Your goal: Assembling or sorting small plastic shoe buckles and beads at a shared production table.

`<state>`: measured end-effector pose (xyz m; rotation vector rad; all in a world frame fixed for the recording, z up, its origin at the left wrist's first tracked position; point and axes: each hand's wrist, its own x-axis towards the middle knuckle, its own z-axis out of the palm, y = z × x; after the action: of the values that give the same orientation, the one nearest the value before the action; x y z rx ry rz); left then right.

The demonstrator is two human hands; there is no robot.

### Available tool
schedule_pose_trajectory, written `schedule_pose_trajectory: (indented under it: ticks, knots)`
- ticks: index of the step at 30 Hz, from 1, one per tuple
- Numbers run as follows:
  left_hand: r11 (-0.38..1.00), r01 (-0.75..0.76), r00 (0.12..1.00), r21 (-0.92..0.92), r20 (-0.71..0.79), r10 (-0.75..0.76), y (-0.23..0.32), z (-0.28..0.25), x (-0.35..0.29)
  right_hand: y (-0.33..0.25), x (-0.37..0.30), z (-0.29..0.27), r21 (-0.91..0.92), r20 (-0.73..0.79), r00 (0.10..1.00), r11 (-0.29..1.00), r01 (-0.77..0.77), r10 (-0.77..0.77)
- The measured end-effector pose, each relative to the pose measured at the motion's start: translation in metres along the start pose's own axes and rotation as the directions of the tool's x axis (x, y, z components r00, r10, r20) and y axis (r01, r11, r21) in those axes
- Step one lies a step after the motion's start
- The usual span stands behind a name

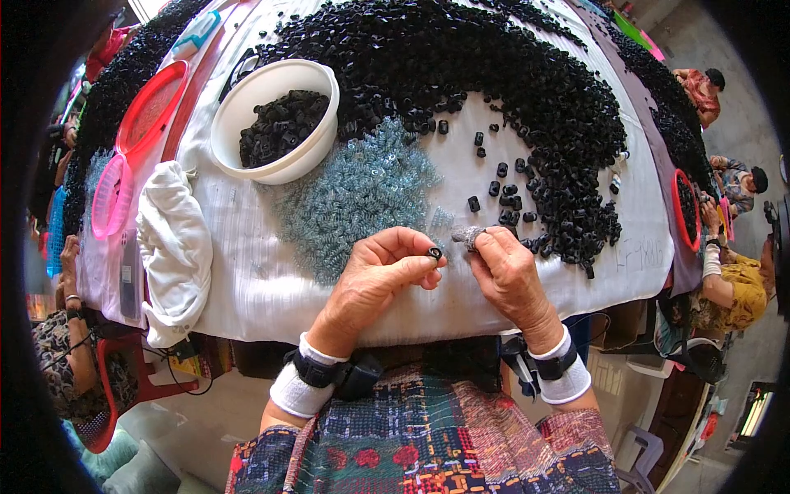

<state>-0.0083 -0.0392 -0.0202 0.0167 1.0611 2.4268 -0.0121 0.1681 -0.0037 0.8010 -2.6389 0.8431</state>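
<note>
My left hand (368,273) pinches a small black plastic part (434,253) between thumb and fingers, its round opening facing up. Close by on the right, my right hand (512,276) is closed, with a grey wrapping (467,237) around a fingertip; whatever it grips is too small to make out. The hands are apart, over the near side of a white-covered table (271,288). Just beyond them spreads a heap of small metal coil springs (362,198). Loose black parts (503,170) lie scattered past my right hand, in front of a large black heap (568,140).
Behind the springs stands a white bowl (224,152) partly filled with black parts. A bunched white cloth (174,247) lies left, near a pink basket (113,196) and a red-rimmed tray (132,136). Other people sit along both sides, one person's arm (717,284) at the right.
</note>
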Motion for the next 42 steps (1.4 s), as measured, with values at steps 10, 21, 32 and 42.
schedule_pose_trajectory:
  ticks: [10, 21, 32, 42]
  knots:
    - [1.000, -0.005, 1.000, 0.007, -0.029, 0.006, -0.002, 0.000, 0.001, 0.000, -0.001, -0.012, -0.081, 0.121, 0.992, 0.996, -0.030, 0.039]
    - [0.980, -0.042, 0.993, 0.193, -0.100, 0.062, 0.000, 0.015, -0.004, -0.014, 0.002, -0.008, 0.359, -0.277, 0.937, 0.928, -0.104, 0.212]
    - [0.964, -0.065, 0.987, 0.256, -0.124, 0.100, 0.000, 0.026, -0.004, -0.033, 0.004, 0.003, 0.633, -0.265, 0.877, 0.758, -0.155, 0.401]
    - [0.955, -0.062, 0.985, 0.289, -0.139, 0.106, -0.002, 0.027, -0.002, -0.027, 0.003, 0.011, 0.488, -0.342, 0.885, 0.864, -0.120, 0.316]
